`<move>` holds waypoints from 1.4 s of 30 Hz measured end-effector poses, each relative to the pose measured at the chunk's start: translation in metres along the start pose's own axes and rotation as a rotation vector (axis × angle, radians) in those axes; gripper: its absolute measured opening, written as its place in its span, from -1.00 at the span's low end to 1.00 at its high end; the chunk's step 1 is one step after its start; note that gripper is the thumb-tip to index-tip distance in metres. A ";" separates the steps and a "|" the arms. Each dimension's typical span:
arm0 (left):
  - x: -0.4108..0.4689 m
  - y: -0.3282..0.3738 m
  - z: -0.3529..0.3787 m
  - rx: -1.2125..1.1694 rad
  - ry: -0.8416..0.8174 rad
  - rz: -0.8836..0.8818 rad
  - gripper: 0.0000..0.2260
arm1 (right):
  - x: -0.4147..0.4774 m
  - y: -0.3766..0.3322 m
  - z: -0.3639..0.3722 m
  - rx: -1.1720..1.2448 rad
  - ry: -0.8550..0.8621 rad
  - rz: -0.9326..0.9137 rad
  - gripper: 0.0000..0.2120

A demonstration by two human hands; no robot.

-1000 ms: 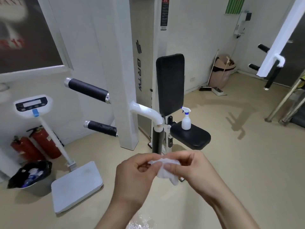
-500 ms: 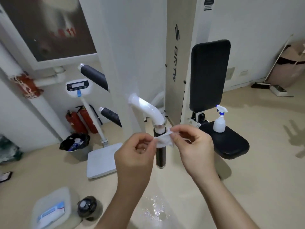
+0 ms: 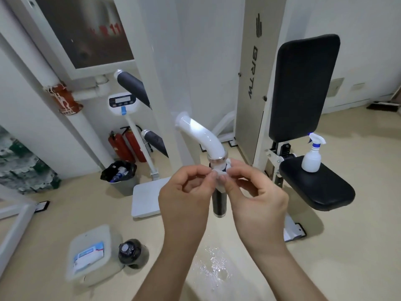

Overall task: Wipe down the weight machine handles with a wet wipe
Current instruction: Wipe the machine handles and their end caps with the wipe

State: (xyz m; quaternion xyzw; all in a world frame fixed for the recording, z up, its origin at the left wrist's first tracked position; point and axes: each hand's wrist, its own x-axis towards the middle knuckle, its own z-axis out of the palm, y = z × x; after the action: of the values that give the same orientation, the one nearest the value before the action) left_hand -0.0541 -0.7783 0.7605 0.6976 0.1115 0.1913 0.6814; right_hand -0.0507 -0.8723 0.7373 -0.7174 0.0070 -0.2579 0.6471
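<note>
A small white wet wipe is pinched between the fingertips of my left hand and my right hand. Both hands hold it right in front of the upper end of a black vertical handle, which hangs from a curved white arm with a chrome collar. Two more black padded handles stick out from behind the white upright at the left. The wipe hides the top of the vertical handle.
A black seat carries a white spray bottle, with a black backrest above. On the floor lie a wipes box, a dark bottle, a wet patch, a bin, a scale and fire extinguishers.
My view has moved closer to the machine and turned left. Both hands have risen with the wipe from in front of my body up to the top of the vertical handle.
</note>
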 end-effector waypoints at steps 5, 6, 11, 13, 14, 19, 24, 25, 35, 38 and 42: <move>0.003 -0.006 -0.004 -0.026 -0.030 -0.017 -0.89 | 0.008 0.003 -0.005 0.234 -0.073 0.148 -0.88; 0.002 -0.008 -0.004 -0.006 -0.031 -0.013 -0.90 | 0.009 0.003 -0.007 0.262 -0.101 0.202 -0.87; -0.001 -0.010 -0.001 0.037 -0.005 0.015 -0.90 | 0.019 0.003 -0.012 0.260 -0.179 0.274 -0.83; 0.002 -0.008 -0.003 0.028 -0.002 0.025 -0.88 | 0.021 0.000 -0.013 0.232 -0.148 0.244 -0.85; 0.003 -0.007 -0.003 0.028 -0.003 0.034 -0.88 | 0.022 -0.001 -0.013 0.242 -0.134 0.248 -0.86; -0.001 -0.008 0.003 0.051 0.002 0.032 -0.85 | 0.036 -0.006 -0.006 0.560 -0.136 0.485 -0.83; -0.003 -0.008 0.007 -0.006 0.012 0.017 -0.86 | 0.025 -0.004 -0.012 0.411 -0.279 0.435 -0.73; -0.003 -0.008 0.007 -0.014 0.011 0.016 -0.85 | 0.021 -0.005 -0.012 0.360 -0.298 0.399 -0.68; -0.001 -0.004 -0.002 0.042 -0.029 0.084 -0.83 | 0.018 -0.002 -0.008 0.289 -0.109 0.270 -0.82; -0.001 -0.002 -0.005 0.037 -0.055 0.087 -0.80 | 0.026 -0.006 -0.006 0.430 -0.160 0.297 -0.83; -0.001 -0.003 -0.004 0.100 -0.036 0.119 -0.79 | 0.023 -0.005 -0.007 0.288 -0.239 0.248 -0.81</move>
State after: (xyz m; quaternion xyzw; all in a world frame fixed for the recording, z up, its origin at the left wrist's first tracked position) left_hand -0.0564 -0.7752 0.7573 0.7396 0.0672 0.2131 0.6349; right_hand -0.0345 -0.8857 0.7502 -0.6367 -0.0184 -0.0878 0.7659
